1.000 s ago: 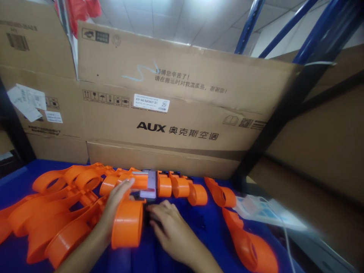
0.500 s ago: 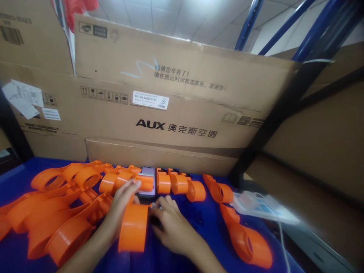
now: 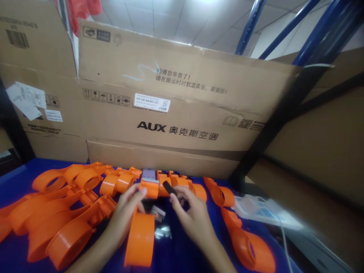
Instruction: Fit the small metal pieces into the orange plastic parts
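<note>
My left hand [image 3: 127,206] is closed around an orange plastic part [image 3: 140,240] with a wide ring at its near end. The thumb presses near the part's upper end. A small pale grey piece [image 3: 158,213] sits at the right side of this part; whether it is fixed there I cannot tell. Between the thumb and fingers of my right hand [image 3: 193,208] is a short black stick-like piece [image 3: 170,188], its far end pointing up and left, apart from the orange part. Just beyond my left hand, a phone [image 3: 149,175] with a lit screen stands against the cardboard.
Several similar orange ringed parts [image 3: 71,237] lie in a pile on the blue surface [image 3: 173,254] at left. More orange parts [image 3: 246,242] lie at right. A large cardboard box [image 3: 182,110] stands behind. A clear plastic packet [image 3: 264,210] and white cable [image 3: 286,242] are at right.
My right hand has moved up and right, away from the orange part, and the black piece now shows in its fingers. The orange part has shifted slightly right and nearer to me.
</note>
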{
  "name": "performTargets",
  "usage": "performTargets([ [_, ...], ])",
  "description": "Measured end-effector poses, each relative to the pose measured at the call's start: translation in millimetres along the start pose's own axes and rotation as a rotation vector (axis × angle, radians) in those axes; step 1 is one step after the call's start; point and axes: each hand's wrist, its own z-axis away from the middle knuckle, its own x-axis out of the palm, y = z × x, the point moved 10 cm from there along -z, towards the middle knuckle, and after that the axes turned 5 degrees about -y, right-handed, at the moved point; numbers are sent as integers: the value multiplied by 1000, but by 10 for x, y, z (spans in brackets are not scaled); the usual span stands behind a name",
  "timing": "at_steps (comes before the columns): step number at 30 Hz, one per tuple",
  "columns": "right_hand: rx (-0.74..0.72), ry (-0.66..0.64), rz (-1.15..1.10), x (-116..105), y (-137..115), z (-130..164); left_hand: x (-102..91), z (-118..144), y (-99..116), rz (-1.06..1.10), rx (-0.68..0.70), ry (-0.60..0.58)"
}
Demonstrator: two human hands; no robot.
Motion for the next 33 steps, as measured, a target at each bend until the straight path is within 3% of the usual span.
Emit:
performTargets([
  [2, -11, 146, -29, -169, -32, 27, 85, 47, 20, -40, 24, -36],
  [4, -49, 199, -32, -216, -110, 61, 176, 84, 29, -78, 40, -78],
  [8, -151, 161, 26, -128, -297, 110, 288, 127, 24, -87, 56, -129],
  [18, -340, 122, 106, -37, -504, 179, 306, 111, -117, -117, 54, -174],
  [24, -328, 69, 21, 20, -456, 154, 441, 148, -128, -52, 73, -291],
  [28, -351, -49, -72, 78, -465, 152, 384, 140, -95, -43, 81, -251],
  [33, -168, 44, 13, -131, -186, 48, 307, 93, -126, 18, 14, -203],
])
